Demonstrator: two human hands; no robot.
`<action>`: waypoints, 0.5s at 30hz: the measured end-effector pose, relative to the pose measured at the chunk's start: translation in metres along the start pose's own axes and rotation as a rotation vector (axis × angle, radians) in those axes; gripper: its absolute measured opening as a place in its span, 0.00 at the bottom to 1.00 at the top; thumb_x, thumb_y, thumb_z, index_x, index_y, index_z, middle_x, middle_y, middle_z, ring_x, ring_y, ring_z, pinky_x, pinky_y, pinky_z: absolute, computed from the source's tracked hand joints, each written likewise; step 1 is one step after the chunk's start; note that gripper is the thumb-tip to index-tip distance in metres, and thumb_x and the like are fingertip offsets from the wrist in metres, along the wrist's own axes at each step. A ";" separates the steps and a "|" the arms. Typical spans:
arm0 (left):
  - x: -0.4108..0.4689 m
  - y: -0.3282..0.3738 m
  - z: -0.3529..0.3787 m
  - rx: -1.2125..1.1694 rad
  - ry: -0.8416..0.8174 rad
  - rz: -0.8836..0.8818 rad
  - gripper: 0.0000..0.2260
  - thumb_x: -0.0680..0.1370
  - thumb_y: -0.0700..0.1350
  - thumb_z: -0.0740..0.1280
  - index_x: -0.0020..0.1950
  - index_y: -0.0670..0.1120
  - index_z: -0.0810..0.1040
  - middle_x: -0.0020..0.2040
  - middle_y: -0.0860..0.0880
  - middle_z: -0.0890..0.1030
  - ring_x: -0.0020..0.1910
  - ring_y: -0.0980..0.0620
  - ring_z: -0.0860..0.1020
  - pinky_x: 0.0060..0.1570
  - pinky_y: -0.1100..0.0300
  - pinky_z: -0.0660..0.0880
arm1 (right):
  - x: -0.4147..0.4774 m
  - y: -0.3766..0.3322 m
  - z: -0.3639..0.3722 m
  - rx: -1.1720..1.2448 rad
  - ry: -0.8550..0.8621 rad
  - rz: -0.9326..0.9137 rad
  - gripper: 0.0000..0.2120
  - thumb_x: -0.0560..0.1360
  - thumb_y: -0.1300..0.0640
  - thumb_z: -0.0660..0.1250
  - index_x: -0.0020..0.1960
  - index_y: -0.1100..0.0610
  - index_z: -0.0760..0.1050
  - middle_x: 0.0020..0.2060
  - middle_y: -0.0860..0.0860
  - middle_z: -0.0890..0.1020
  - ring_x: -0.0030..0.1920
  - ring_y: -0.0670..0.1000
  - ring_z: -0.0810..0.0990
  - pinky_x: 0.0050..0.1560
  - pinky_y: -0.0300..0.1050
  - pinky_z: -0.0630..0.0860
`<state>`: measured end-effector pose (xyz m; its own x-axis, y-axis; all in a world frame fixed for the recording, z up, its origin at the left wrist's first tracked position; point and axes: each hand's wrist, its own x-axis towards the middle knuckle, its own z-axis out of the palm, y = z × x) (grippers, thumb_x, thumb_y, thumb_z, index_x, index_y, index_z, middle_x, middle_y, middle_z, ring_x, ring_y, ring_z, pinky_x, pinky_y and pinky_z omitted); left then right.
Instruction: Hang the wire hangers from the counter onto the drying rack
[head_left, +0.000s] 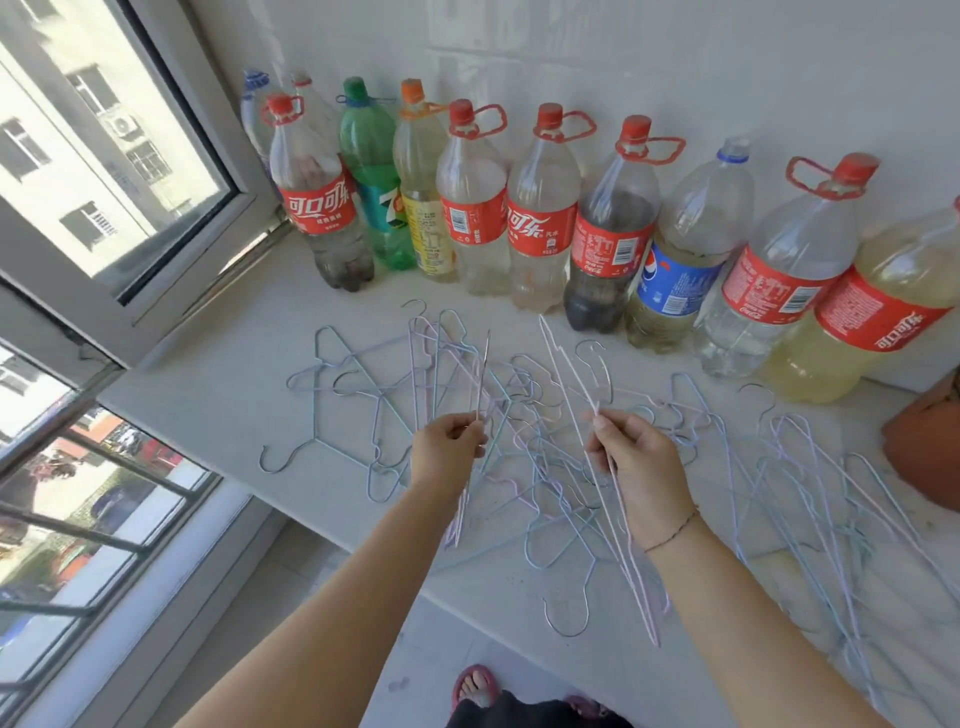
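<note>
White counter (234, 374), bottles (543, 228) of clear, yellow, dark liquid behind wire hangers (524, 387)

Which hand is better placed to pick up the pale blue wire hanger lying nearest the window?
Left. The left hand is nearer the pale blue wire hanger; the right hand is farther over. Both are occupied: left pinches a lilac wire hanger, right a white wire hanger.

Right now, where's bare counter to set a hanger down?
Bare counter at left, between window frame and hanger pile; also a narrow strip before the left bottles. Crowded: centre and right under the pile, back lined with bottles.
</note>
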<state>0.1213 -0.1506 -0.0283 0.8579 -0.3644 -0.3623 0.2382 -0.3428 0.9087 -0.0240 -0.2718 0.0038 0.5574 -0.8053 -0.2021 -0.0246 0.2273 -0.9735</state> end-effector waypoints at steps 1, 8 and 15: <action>-0.006 0.003 -0.010 -0.029 0.005 -0.001 0.04 0.76 0.41 0.66 0.48 0.44 0.80 0.34 0.50 0.81 0.30 0.55 0.77 0.31 0.68 0.73 | -0.001 -0.002 0.005 0.003 -0.014 -0.017 0.07 0.76 0.62 0.64 0.42 0.55 0.79 0.27 0.49 0.76 0.25 0.42 0.70 0.27 0.31 0.68; -0.069 0.012 -0.069 -0.195 0.138 0.012 0.05 0.77 0.41 0.66 0.50 0.43 0.81 0.35 0.50 0.81 0.31 0.56 0.78 0.31 0.69 0.72 | -0.025 -0.019 0.042 0.067 -0.339 0.015 0.09 0.76 0.64 0.62 0.45 0.54 0.80 0.32 0.52 0.79 0.29 0.44 0.75 0.33 0.36 0.72; -0.187 -0.001 -0.118 -0.356 0.412 0.067 0.05 0.76 0.42 0.67 0.49 0.45 0.82 0.32 0.54 0.81 0.33 0.57 0.79 0.36 0.65 0.73 | -0.076 -0.032 0.078 0.052 -0.694 0.072 0.08 0.76 0.64 0.62 0.49 0.57 0.79 0.28 0.48 0.81 0.29 0.43 0.76 0.30 0.33 0.72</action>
<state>0.0144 0.0201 0.0633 0.9668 0.0183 -0.2548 0.2547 0.0099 0.9670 -0.0013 -0.1752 0.0584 0.9576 -0.2550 -0.1343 -0.0514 0.3074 -0.9502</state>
